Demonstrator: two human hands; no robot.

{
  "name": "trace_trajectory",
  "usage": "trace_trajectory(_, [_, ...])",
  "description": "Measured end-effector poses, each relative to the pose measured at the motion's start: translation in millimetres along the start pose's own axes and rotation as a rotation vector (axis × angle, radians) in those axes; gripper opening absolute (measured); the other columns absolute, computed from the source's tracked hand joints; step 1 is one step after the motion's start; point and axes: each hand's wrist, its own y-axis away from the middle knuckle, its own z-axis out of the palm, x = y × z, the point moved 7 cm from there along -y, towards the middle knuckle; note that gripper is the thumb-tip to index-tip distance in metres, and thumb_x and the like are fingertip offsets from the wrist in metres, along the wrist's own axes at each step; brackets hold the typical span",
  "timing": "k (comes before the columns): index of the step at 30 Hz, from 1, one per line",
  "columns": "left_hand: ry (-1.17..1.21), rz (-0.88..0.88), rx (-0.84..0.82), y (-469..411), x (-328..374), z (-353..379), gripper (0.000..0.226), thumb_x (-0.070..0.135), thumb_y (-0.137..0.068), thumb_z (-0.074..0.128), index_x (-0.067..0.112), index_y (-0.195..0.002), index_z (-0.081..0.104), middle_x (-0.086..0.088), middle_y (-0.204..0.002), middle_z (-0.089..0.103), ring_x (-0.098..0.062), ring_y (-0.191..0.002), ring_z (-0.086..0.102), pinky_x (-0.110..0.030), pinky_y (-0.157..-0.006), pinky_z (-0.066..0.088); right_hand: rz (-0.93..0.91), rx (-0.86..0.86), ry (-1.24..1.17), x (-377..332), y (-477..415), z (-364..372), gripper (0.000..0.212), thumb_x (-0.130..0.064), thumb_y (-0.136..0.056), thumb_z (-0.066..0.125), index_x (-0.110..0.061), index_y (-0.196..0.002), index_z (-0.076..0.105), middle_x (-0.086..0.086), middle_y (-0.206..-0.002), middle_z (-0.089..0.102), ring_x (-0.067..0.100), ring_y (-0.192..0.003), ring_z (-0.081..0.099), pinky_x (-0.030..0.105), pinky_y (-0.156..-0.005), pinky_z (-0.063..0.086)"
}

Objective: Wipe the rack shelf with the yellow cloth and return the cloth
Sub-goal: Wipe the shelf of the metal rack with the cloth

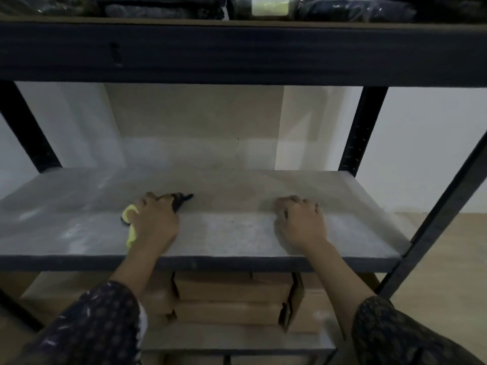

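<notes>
- Black metal uprights frame the flat grey rack shelf; brown cardboard boxes are stacked beneath it.
- An unidentified small dark object lies at the left fingertips.
- Left hand rests on the shelf, fingers clamped on the crumpled yellow cloth, which protrudes at its outer side.
- Right hand rests well apart, fingers curled under, holding nothing.

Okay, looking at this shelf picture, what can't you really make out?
All in the head view.
The yellow cloth: mostly covered by the left hand.
The dark thing beyond that hand: blurred, unidentifiable.
The right hand: curled fingers hide whether it holds anything.
The bundles up top: cut by the top edge, dim.
The boxes below: partly behind the shelf edge.
</notes>
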Motion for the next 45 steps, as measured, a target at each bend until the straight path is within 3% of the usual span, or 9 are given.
trace_trajectory(4, [0.189,0.247,0.056,0.5,92.8,-5.1,0.041,0.032,-0.096,0.042,0.037,-0.136,0.046,-0.015,-0.115,0.051,-0.036,-0.105,0.049,-0.038,-0.085,0.042,-0.009,-0.139,0.016,16.5,-21.4,14.3,0.056,-0.041,-0.101,0.024,-0.027,-0.153,0.011,-0.002,-0.162,0.002,0.022,-0.15,0.001,0.055,-0.118,0.002])
trace_trajectory(8, [0.146,0.384,-0.026,15.2,186.7,16.8,0.036,0.022,-0.093,0.044,0.026,-0.128,0.047,-0.011,-0.127,0.039,-0.034,-0.12,0.033,-0.047,-0.098,0.03,0.03,-0.187,-0.012,24.3,-32.7,28.2,0.057,-0.048,-0.099,0.019,-0.028,-0.152,0.012,-0.001,-0.162,0.005,0.021,-0.15,0.002,0.056,-0.118,0.006])
trace_trajectory(13, [0.082,0.323,-0.069,-24.2,203.7,29.4,0.036,0.022,-0.097,0.04,0.028,-0.132,0.043,-0.009,-0.137,0.032,-0.037,-0.127,0.027,-0.054,-0.102,0.028,0.02,-0.134,-0.021,27.4,-33.5,29.6,0.058,-0.05,-0.098,0.019,-0.029,-0.152,0.015,-0.002,-0.162,0.007,0.019,-0.15,0.004,0.055,-0.118,0.006])
trace_trajectory(20, [-0.05,-0.037,-0.057,-77.0,97.9,26.6,0.038,0.02,-0.098,0.034,0.019,-0.134,0.045,-0.014,-0.139,0.031,-0.04,-0.126,0.03,-0.053,-0.101,0.03,0.011,-0.145,-0.045,28.7,-33.7,30.1,0.057,-0.05,-0.097,0.02,-0.03,-0.151,0.016,-0.004,-0.162,0.009,0.018,-0.149,0.006,0.055,-0.118,0.005])
trace_trajectory(23, [0.039,-0.123,-0.093,-92.3,84.7,26.0,0.045,0.043,-0.099,0.032,0.02,-0.135,0.048,-0.015,-0.134,0.035,-0.04,-0.126,0.031,-0.054,-0.1,0.032,0.007,-0.089,-0.051,27.7,-37.8,25.8,0.052,-0.048,-0.096,0.026,-0.028,-0.143,0.033,-0.002,-0.154,0.027,0.02,-0.144,0.022,0.055,-0.115,0.014])
trace_trajectory(25, [0.122,0.016,-0.069,-95.8,127.9,22.3,0.048,0.053,-0.095,0.035,0.027,-0.133,0.051,-0.016,-0.127,0.041,-0.04,-0.12,0.039,-0.054,-0.096,0.04,0.009,-0.036,-0.054,27.5,-41.0,21.8,0.044,-0.046,-0.095,0.029,-0.027,-0.131,0.044,-0.002,-0.14,0.043,0.021,-0.132,0.036,0.053,-0.111,0.022])
trace_trajectory(31, [0.141,0.424,-0.052,-39.3,271.5,27.1,0.036,0.014,-0.095,0.041,0.021,-0.129,0.05,-0.014,-0.139,0.033,-0.038,-0.127,0.028,-0.053,-0.103,0.028,-0.021,0.041,-0.011,26.6,-39.2,22.6,0.041,-0.049,-0.097,0.027,-0.027,-0.125,0.048,-0.003,-0.13,0.049,0.021,-0.123,0.043,0.055,-0.107,0.026])
trace_trajectory(38, [-0.035,0.172,0.076,-103.9,158.8,36.1,0.03,0.025,-0.096,0.038,0.025,-0.121,0.056,-0.011,-0.123,0.044,-0.036,-0.11,0.042,-0.052,-0.089,0.036,0.01,0.015,-0.042,28.9,-40.7,24.0,0.046,-0.05,-0.094,0.028,-0.03,-0.132,0.042,-0.004,-0.14,0.042,0.02,-0.132,0.035,0.053,-0.112,0.02])
trace_trajectory(45, [-0.015,-0.113,-0.024,-116.6,65.9,31.3,0.038,0.024,-0.099,0.034,0.014,-0.13,0.053,-0.015,-0.132,0.035,-0.038,-0.123,0.032,-0.055,-0.099,0.033,0.041,-0.004,-0.051,27.4,-40.7,23.1,0.046,-0.049,-0.093,0.03,-0.029,-0.133,0.041,-0.003,-0.142,0.041,0.02,-0.134,0.033,0.054,-0.113,0.018])
